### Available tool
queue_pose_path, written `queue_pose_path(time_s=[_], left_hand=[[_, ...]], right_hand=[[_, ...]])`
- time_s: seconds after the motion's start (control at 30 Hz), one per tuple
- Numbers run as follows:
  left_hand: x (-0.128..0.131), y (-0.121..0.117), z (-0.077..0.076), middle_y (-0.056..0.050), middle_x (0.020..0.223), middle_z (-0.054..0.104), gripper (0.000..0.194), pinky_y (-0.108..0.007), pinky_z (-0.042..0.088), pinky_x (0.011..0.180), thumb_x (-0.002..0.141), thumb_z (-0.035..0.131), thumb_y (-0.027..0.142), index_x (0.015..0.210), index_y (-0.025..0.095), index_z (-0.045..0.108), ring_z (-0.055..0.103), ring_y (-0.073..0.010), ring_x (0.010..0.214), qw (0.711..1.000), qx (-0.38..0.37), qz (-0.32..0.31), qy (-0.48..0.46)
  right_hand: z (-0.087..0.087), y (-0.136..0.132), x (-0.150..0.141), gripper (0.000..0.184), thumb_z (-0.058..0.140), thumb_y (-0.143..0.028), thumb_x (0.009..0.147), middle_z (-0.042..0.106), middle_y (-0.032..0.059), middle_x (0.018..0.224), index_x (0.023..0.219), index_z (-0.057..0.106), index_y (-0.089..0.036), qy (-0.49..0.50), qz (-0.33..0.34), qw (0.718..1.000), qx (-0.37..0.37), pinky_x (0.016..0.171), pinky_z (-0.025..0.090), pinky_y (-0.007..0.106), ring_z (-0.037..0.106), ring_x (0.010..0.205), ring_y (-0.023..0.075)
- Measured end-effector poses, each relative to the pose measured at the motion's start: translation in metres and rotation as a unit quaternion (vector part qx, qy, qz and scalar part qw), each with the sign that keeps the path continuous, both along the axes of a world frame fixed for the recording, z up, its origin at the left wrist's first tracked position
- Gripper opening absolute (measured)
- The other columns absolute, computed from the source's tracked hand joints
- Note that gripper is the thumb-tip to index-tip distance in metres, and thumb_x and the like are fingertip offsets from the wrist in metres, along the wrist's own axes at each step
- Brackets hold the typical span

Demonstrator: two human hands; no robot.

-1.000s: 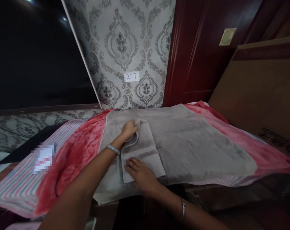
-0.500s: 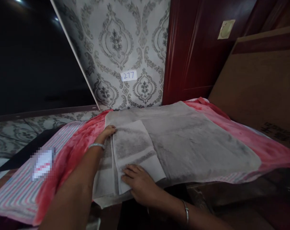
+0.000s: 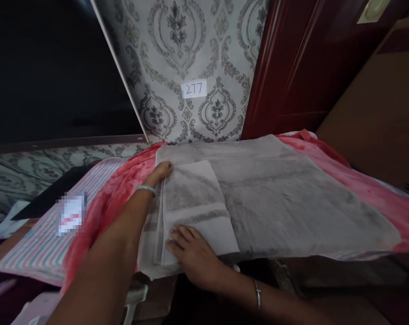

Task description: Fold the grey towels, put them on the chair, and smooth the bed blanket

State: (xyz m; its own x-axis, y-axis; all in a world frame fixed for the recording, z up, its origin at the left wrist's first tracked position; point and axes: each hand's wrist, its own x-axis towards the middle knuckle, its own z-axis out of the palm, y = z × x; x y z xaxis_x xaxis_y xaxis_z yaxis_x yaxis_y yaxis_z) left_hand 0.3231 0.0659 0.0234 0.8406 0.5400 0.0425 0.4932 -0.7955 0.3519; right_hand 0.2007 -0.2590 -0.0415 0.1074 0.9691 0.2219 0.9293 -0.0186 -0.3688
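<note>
- A red-pink blanket (image 3: 114,198) reached out beyond my left fingers (image 3: 167,168).
- Grey cloth (image 3: 292,198) lay spread over it, mostly right of them.
- Folded grey fabric (image 3: 197,192) lay between my two sets of fingers; I judged this aligning and flattening, and any further shift called for keeping layers together.
- My right fingers (image 3: 180,241) pressed its near part, slightly spread; the left curled at its far-left corner, grip unclear.
</note>
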Motion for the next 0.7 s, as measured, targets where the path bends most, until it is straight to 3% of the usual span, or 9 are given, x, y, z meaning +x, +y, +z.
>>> queue_pose_path(time_s=[0.1, 0.2, 0.37, 0.47, 0.57, 0.7], left_hand=[[0.004, 0.002, -0.004, -0.007, 0.079, 0.074, 0.02, -0.029, 0.052, 0.076, 0.07, 0.062, 0.029, 0.083, 0.019, 0.074, 0.068, -0.0241, 0.084, 0.999, 0.009, -0.029, 0.045], [0.019, -0.004, -0.003, -0.008, 0.086, 0.076, 0.026, -0.029, 0.051, 0.078, 0.073, 0.061, 0.036, 0.086, 0.018, 0.076, 0.069, -0.0256, 0.088, 0.996, 0.016, -0.073, 0.056], [0.056, -0.021, 0.002, -0.007, 0.087, 0.075, 0.044, -0.028, 0.049, 0.077, 0.088, 0.05, 0.051, 0.086, 0.016, 0.076, 0.068, -0.0235, 0.087, 0.987, 0.004, -0.154, 0.054], [0.076, -0.032, -0.001, -0.008, 0.085, 0.074, 0.048, -0.028, 0.049, 0.075, 0.091, 0.049, 0.054, 0.084, 0.014, 0.075, 0.067, -0.0229, 0.084, 0.982, -0.001, -0.183, 0.05], [0.09, -0.045, -0.014, -0.007, 0.091, 0.075, 0.041, -0.028, 0.049, 0.079, 0.092, 0.055, 0.051, 0.088, 0.015, 0.074, 0.067, -0.0224, 0.087, 0.979, 0.004, -0.203, 0.033], [0.096, -0.057, -0.038, -0.011, 0.103, 0.075, 0.031, -0.031, 0.047, 0.09, 0.098, 0.05, 0.039, 0.104, 0.017, 0.072, 0.066, -0.0247, 0.099, 0.982, 0.032, -0.185, -0.009]], right_hand=[[-0.009, 0.003, -0.004, 0.049, 0.043, -0.022, 0.105, 0.042, 0.0111, 0.164, 0.153, 0.05, -0.015, -0.002, 0.013, 1.0, -0.02, 0.127, 0.026, 0.046, 0.027, 0.156, 0.0273], [-0.007, 0.0, -0.003, 0.049, 0.043, -0.027, 0.107, 0.039, 0.0125, 0.165, 0.154, 0.049, -0.015, 0.024, 0.014, 0.999, -0.029, 0.128, 0.024, 0.048, 0.025, 0.157, 0.0276], [0.024, -0.019, 0.025, 0.055, 0.053, -0.043, 0.105, 0.048, 0.0111, 0.16, 0.156, 0.048, -0.022, 0.091, 0.067, 0.993, -0.042, 0.125, 0.031, 0.042, 0.039, 0.151, 0.0236], [0.036, -0.025, 0.054, 0.057, 0.05, -0.048, 0.106, 0.045, 0.0091, 0.163, 0.159, 0.043, -0.027, 0.076, -0.005, 0.997, -0.011, 0.127, 0.024, 0.047, 0.033, 0.154, 0.0236], [0.026, -0.023, 0.073, 0.067, 0.056, -0.057, 0.102, 0.03, 0.0077, 0.17, 0.161, 0.04, -0.031, 0.026, -0.034, 0.999, -0.018, 0.129, 0.011, 0.058, 0.013, 0.16, 0.0306], [-0.001, -0.019, 0.072, 0.073, 0.058, -0.063, 0.098, 0.022, 0.006, 0.173, 0.162, 0.036, -0.034, 0.012, 0.004, 0.999, -0.044, 0.129, 0.004, 0.062, 0.006, 0.161, 0.0323]])
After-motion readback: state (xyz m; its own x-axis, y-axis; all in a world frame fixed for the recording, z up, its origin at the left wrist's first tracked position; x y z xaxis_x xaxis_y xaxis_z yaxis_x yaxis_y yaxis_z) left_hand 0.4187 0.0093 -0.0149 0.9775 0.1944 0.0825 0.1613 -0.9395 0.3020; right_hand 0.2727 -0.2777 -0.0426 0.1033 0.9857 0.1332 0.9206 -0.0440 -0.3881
